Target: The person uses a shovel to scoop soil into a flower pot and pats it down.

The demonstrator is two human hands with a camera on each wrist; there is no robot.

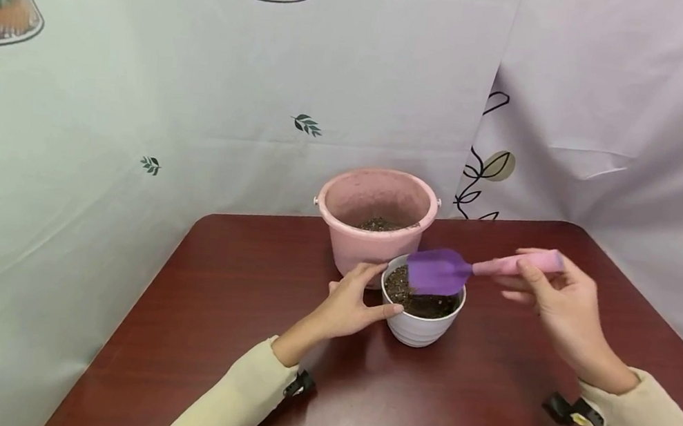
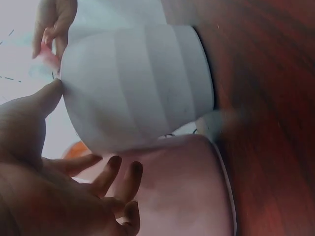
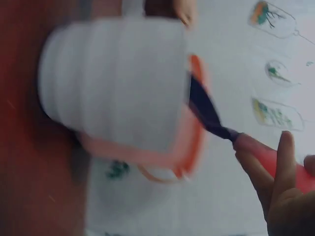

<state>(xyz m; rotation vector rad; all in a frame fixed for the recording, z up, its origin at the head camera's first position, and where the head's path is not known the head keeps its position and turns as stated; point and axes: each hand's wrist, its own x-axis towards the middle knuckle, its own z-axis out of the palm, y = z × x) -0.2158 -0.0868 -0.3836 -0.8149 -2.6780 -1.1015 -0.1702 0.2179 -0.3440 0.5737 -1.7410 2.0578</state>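
Note:
A small white flowerpot [image 1: 419, 331] with ribbed sides stands on the table, dark soil [image 1: 399, 290] inside it. My left hand [image 1: 352, 306] holds the pot by its left side, thumb at the near rim and fingers farther back; in the left wrist view the thumb [image 2: 49, 98] meets the rim. In my right hand [image 1: 563, 306] is a small trowel with a pink handle [image 1: 536, 263] and a purple blade [image 1: 437, 272]. The blade lies tilted over the pot's opening, hiding part of the soil. The right wrist view shows the blade [image 3: 204, 105] edge-on at the rim.
Right behind the pot stands a pink bucket [image 1: 369, 247] with soil low inside. The reddish-brown table [image 1: 246, 286] runs back to a white printed sheet [image 1: 217, 89]. Dark devices are strapped to both wrists.

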